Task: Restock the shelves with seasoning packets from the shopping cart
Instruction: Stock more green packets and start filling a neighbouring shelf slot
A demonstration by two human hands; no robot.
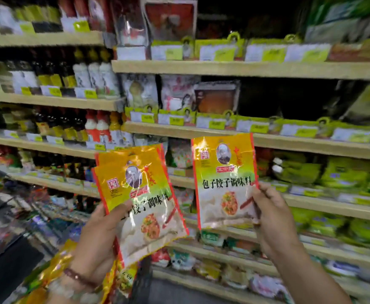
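Note:
My left hand (pixel 96 240) grips a small stack of yellow, green and white seasoning packets (pixel 144 205), thumb across the front one, which tilts to the left. My right hand (pixel 271 218) pinches a single packet of the same kind (pixel 223 181) by its right edge and holds it upright in front of the shelves. Both hands are raised at chest height, side by side and a little apart. More gold-and-yellow packets (pixel 54 273) lie below my left wrist at the bottom left.
Wooden shelves (pixel 267 69) with yellow price tags fill the view. Bottles of sauce (pixel 54 75) stand at the left, and bagged seasonings (pixel 179 91) and green packs (pixel 344 172) sit at the right. A dark gap (pixel 285 99) shows on the second shelf. The wire cart (pixel 2 207) is at the left.

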